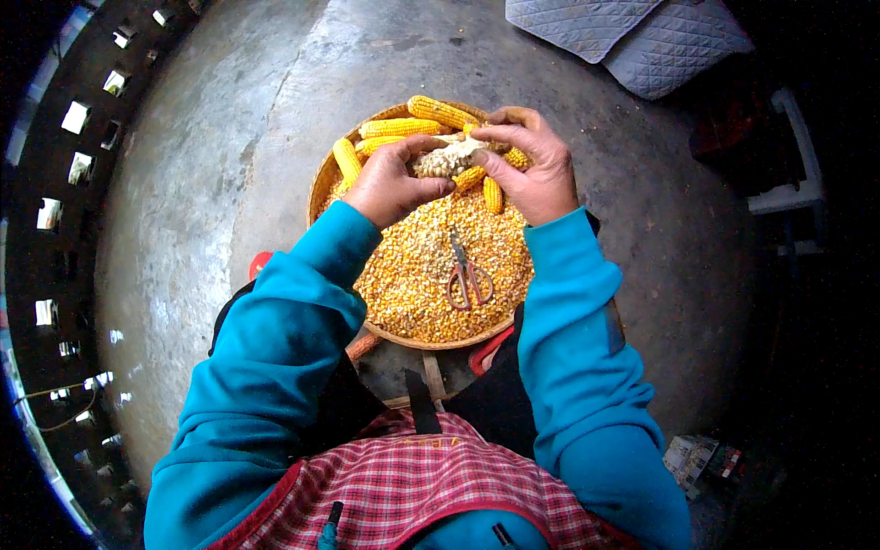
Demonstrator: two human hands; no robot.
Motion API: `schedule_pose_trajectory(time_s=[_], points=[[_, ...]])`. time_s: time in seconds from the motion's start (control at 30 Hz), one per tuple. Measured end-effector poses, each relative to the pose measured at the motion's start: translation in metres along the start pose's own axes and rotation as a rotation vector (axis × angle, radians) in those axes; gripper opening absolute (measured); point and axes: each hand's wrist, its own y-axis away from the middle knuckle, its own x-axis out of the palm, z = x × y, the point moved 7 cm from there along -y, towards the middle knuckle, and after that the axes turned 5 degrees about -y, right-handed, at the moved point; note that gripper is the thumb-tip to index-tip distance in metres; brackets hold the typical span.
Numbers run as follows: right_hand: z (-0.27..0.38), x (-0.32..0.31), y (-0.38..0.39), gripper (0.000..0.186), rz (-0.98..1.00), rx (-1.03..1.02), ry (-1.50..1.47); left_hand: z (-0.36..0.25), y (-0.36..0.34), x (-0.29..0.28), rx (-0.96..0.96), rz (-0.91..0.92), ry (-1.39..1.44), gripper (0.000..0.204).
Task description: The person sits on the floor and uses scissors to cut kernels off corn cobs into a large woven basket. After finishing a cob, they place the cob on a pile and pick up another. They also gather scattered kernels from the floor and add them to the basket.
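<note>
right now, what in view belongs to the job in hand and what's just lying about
Part of the job:
- pale cob in both hands
- yellow cobs
- loose kernels
- round basket
- scissors on the kernels, probably

Lying about:
- grey quilted cloth
- red object, left, partly hidden

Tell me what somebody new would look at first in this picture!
Probably the round basket in the middle, heaped with yellow kernels, with bright corn ears along its far side. Over it, the left hand and right hand hold a pale corn cob. Red-handled scissors lie on the kernels.
</note>
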Motion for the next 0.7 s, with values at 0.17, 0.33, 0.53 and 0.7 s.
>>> schedule_pose_trajectory(time_s=[0.17,0.33,0.53,0.7], points=[[0.02,0.017,0.0,0.021,0.118,-0.153,0.139,-0.003,0.001,0.0,0.096,-0.053,0.023,0.042],[0.025,0.024,0.002,0.022,0.225,-0.172,0.255,-0.004,0.002,-0.002,0.136,-0.082,-0.148,0.039],[0.022,0.023,0.001,0.019,0.245,-0.162,0.121,-0.008,0.003,0.003,0.135,-0.065,-0.266,0.038],[0.019,0.024,-0.001,0.011,0.261,-0.1,0.103,-0.014,0.005,0.001,0.164,-0.1,-0.292,0.036]])
